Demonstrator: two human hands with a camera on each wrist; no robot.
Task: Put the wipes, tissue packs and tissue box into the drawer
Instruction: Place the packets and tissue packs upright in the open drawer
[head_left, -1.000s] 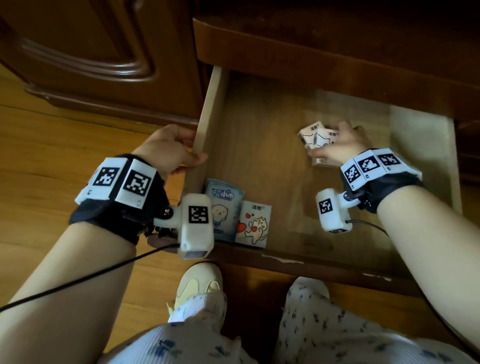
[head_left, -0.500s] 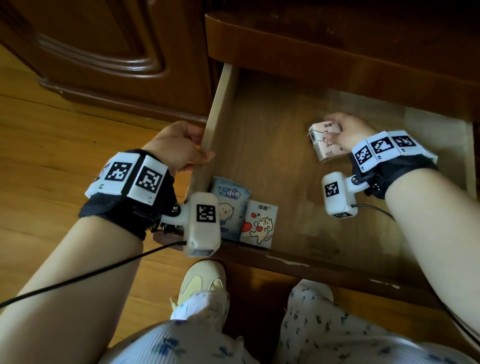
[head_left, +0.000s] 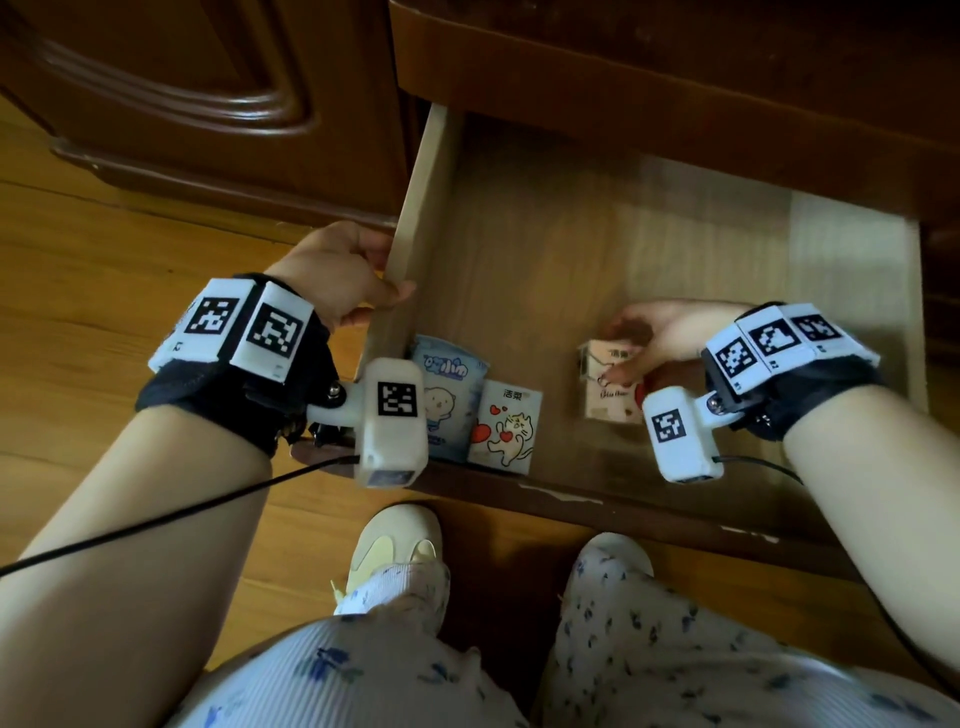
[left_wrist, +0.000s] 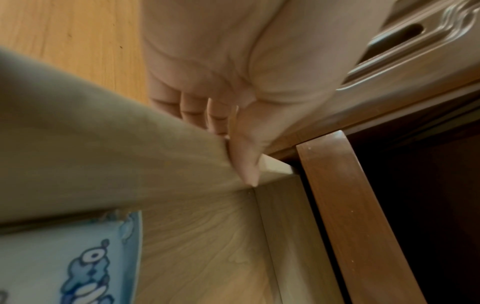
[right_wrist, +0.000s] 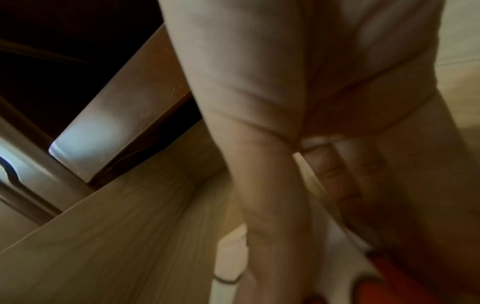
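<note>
Both hands clamped: left hand (head_left: 340, 270) on drawer (head_left: 415, 208) wall, right hand (head_left: 670, 332) w/ tissue pack (head_left: 605, 384).

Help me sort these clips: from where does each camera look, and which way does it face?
Head: looks down into the drawer; both hands, left hand, right hand, legs, a shoe.
Left wrist: looks along the palm gripping the drawer wall; blue wipes pack below.
Right wrist: looks along the fingers into the drawer; blurred.
Shared: head and left wrist both show the wipes pack.
</note>
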